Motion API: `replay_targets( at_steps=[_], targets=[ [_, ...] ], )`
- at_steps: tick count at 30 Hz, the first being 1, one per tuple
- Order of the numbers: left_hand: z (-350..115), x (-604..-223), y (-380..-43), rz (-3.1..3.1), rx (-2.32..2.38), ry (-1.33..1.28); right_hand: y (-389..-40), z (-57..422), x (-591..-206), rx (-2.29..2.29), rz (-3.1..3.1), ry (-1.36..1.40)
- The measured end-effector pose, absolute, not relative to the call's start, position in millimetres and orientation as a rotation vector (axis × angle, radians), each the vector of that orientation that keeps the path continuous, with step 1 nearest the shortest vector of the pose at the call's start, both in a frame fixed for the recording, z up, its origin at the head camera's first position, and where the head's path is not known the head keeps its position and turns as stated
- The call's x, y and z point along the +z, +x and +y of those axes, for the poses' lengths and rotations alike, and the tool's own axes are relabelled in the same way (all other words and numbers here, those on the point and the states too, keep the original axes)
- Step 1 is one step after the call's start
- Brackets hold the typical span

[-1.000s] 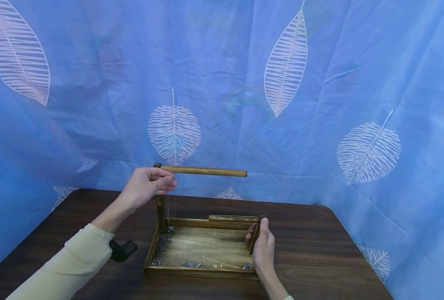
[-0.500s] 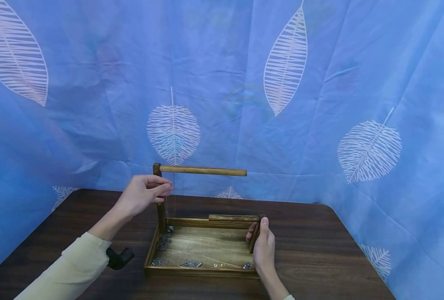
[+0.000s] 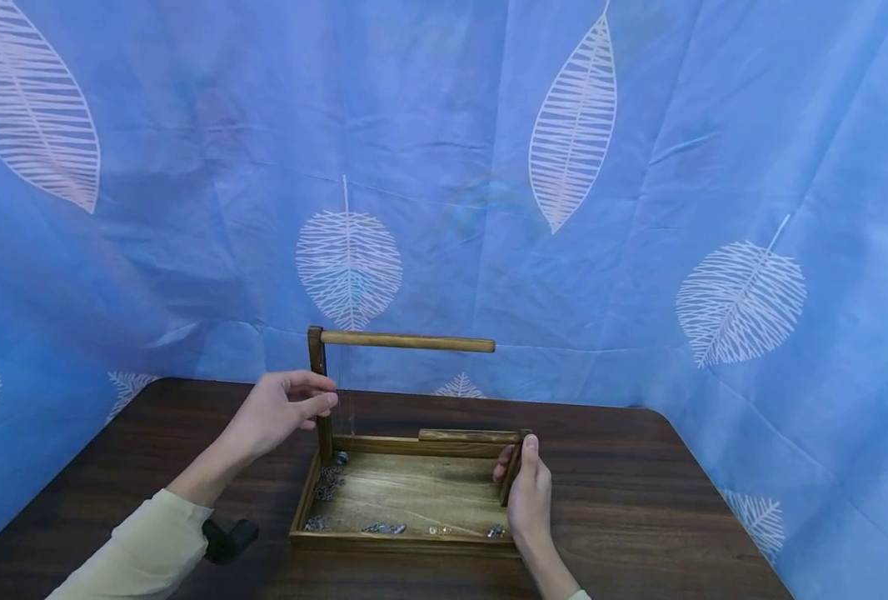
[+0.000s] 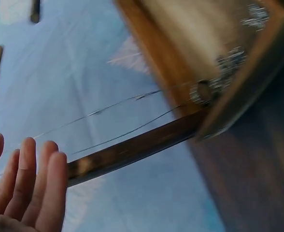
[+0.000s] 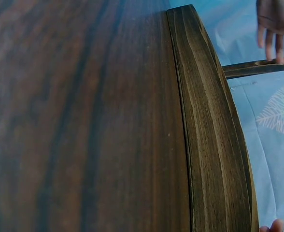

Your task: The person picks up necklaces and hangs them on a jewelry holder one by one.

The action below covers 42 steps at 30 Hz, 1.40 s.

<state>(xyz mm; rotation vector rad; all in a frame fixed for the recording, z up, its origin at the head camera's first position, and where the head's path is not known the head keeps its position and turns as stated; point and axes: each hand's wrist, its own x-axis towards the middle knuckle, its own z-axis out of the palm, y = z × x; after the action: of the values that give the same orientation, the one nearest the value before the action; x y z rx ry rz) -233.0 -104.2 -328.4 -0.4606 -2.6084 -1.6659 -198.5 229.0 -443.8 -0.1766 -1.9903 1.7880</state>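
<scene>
A wooden jewelry stand has a shallow tray (image 3: 406, 544), a tall post (image 3: 316, 354) with a long upper bar (image 3: 414, 341), and a short post (image 3: 510, 482) with a lower bar (image 3: 466, 436). A thin necklace (image 4: 114, 106) hangs from the upper bar near the tall post, its lower end at the tray's back left corner. My left hand (image 3: 279, 412) is beside the tall post, fingers loosely extended and thumb apart in the left wrist view, holding nothing. On the right, my right hand (image 3: 531, 500) grips the short post, thumb in front and fingertips behind.
Chains (image 3: 329, 483) lie in a heap along the tray's left side. Small silvery pieces (image 3: 384, 528) and bright bits (image 3: 440, 530) sit along the front, with another small cluster (image 3: 496, 530) at right. The dark wooden table (image 3: 639, 500) meets a blue leaf-patterned cloth (image 3: 444, 167).
My left hand has let go of the necklace at the upper bar and moved down and slightly left. The necklace stays hanging. My right hand keeps its grip on the short post.
</scene>
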Motion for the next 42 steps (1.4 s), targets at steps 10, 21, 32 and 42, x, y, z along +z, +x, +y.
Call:
replay_targets(
  at_steps=[10,21,32,42],
  targets=[
    [-95.5,-381.1,-232.7,-2.770,-1.406,-0.474,-198.8,228.7,-444.6,1.787,-1.982,-0.191],
    [-92.0,-416.3,-228.7,-2.998,-0.871,-0.472,-197.7,228.2,-442.9,1.789,-2.000,-0.174],
    [-86.5,-426.0,-227.6,-2.941,-0.500,-0.717,-196.7,227.7,-443.5,1.794,-1.999,-0.182],
    [-88.8,-428.7,-230.8,-2.876,-0.449,-0.809,-197.5,228.1,-444.0,1.788,-1.985,-0.186]
  ],
)
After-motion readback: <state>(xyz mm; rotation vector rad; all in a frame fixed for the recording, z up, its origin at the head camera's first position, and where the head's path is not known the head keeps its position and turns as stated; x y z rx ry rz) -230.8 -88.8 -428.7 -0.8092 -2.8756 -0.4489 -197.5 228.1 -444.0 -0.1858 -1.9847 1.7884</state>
